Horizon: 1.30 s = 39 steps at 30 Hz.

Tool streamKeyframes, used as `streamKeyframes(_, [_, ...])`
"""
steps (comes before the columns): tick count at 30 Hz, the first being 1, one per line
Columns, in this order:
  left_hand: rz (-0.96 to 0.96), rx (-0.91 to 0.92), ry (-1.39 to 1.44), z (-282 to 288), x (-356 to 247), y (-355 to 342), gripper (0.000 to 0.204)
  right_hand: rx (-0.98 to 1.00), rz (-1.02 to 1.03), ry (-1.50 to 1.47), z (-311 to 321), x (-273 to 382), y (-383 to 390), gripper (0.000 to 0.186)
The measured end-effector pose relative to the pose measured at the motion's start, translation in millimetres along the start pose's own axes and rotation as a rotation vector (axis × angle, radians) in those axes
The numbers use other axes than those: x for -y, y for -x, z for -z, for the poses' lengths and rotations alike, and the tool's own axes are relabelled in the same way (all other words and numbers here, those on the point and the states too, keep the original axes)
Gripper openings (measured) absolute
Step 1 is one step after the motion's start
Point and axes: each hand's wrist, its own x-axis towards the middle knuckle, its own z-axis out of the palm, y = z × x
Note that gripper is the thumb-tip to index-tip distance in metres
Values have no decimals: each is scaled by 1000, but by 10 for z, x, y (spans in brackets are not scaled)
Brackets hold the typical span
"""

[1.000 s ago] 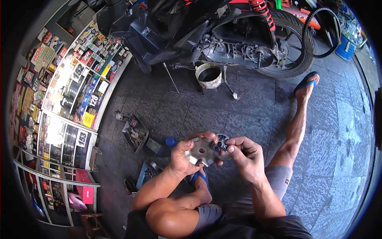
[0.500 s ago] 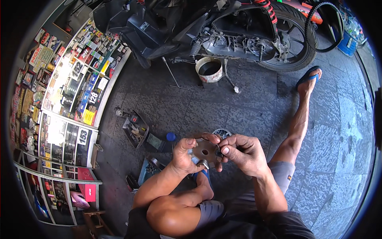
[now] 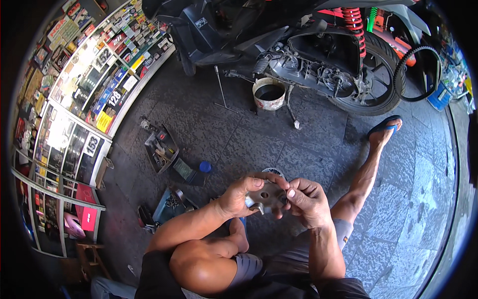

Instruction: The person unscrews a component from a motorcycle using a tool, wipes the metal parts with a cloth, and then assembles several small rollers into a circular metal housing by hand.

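While the left hand (image 3: 238,195) grips its left edge, the round grey metal part (image 3: 266,197) — dull, with cast ridges — sits below the oil can (image 3: 269,94); right hand (image 3: 307,202) fingers pinch its right rim.

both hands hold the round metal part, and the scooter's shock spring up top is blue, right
Not quite. The head view shows the left hand and right hand holding the round metal part, but the scooter's shock spring is red, not blue.
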Motion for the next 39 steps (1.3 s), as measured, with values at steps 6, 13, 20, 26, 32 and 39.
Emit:
streamKeyframes(6, [-262, -329, 58, -5, -79, -38, 48, -288, 153, -50, -149, -191, -265, 26])
streamKeyframes(13, [-316, -561, -164, 212, -108, -18, 40, -174, 105, 153, -21, -474, -351, 32])
streamKeyframes(20, [-216, -619, -571, 321, 274, 118, 26, -279, 152, 325, -58, -833, -252, 28])
streamKeyframes(26, [271, -650, -847, 667, 523, 300, 23, -322, -49, 457, 249, -1210, -209, 33])
streamKeyframes(32, [753, -849, -535, 1401, 1372, 386, 25, -555, -597, 49, 835, -2359, -69, 32])
streamKeyframes(39, [928, -1036, -609, 2019, 2155, 259, 35, -963, -962, -61, 1211, -2944, -179, 36])
